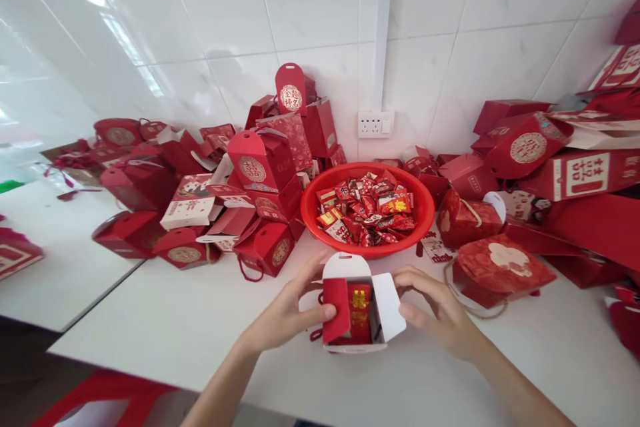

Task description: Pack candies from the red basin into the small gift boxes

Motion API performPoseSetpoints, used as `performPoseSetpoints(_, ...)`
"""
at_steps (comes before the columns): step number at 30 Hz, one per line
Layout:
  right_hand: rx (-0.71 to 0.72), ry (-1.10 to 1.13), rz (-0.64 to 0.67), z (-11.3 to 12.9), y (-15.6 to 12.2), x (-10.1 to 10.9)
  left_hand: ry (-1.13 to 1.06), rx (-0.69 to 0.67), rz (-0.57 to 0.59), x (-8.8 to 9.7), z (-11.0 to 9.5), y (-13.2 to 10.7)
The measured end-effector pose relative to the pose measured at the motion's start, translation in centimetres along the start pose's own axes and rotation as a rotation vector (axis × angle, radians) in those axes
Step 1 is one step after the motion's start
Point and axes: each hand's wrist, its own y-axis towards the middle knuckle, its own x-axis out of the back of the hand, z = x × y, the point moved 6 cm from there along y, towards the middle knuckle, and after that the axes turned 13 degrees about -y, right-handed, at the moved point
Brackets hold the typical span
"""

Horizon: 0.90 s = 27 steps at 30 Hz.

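Note:
A small red gift box (342, 320) with white inner sides stands open on the table in front of me. Inside lies a red packet (360, 313) with gold print. My left hand (295, 307) grips the box's left side, thumb pressed on the red flap (338, 310), which is folded partly over the opening. The white right flap (390, 307) leans outward. Beside it is my right hand (433, 307), fingers curved and apart from the thumb, its fingertips at the flap's edge. The rounded back flap (347, 265) stands upright.
An orange-red plastic basket (367, 252) full of wrapped sweets (367, 207) stands behind the box. Red gift boxes pile up at left (265, 167) and right (505, 267). A wall socket (375, 125) is behind. A red stool (105, 393) sits below the table's front edge.

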Motion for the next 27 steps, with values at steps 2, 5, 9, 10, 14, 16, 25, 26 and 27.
performPoseSetpoints(2,0.012,0.015,-0.045,-0.2,-0.4,-0.4,-0.067,0.027,-0.019,-0.9,0.6,0.2)
performPoseSetpoints(5,0.026,-0.008,-0.05,-0.5,-0.9,-1.3,-0.105,0.045,-0.039,-1.8,0.9,0.5)
performPoseSetpoints(9,0.034,-0.044,-0.001,-0.6,-1.2,-2.5,-0.087,0.035,-0.081,-2.0,0.9,0.5)
performPoseSetpoints(10,0.039,-0.039,0.003,-0.6,-1.2,-2.7,-0.084,0.034,-0.092,-2.1,0.9,0.4)
performPoseSetpoints(14,0.04,-0.052,0.058,-0.8,-1.4,-3.3,-0.06,0.028,-0.147,-1.9,0.9,-0.1)
performPoseSetpoints(16,0.024,-0.057,0.112,-1.1,-1.5,-3.6,-0.05,0.035,-0.157,-1.9,1.0,-0.4)
performPoseSetpoints(25,0.004,-0.091,0.197,-1.1,-1.9,-4.8,0.151,-0.056,-0.188,-1.4,0.7,-2.5)
performPoseSetpoints(26,0.0,-0.088,0.18,-1.1,-1.9,-4.8,0.163,-0.085,-0.169,-1.6,0.5,-2.5)
performPoseSetpoints(27,-0.002,-0.086,0.159,-1.1,-1.9,-4.8,0.165,-0.117,-0.155,-1.7,0.3,-2.5)
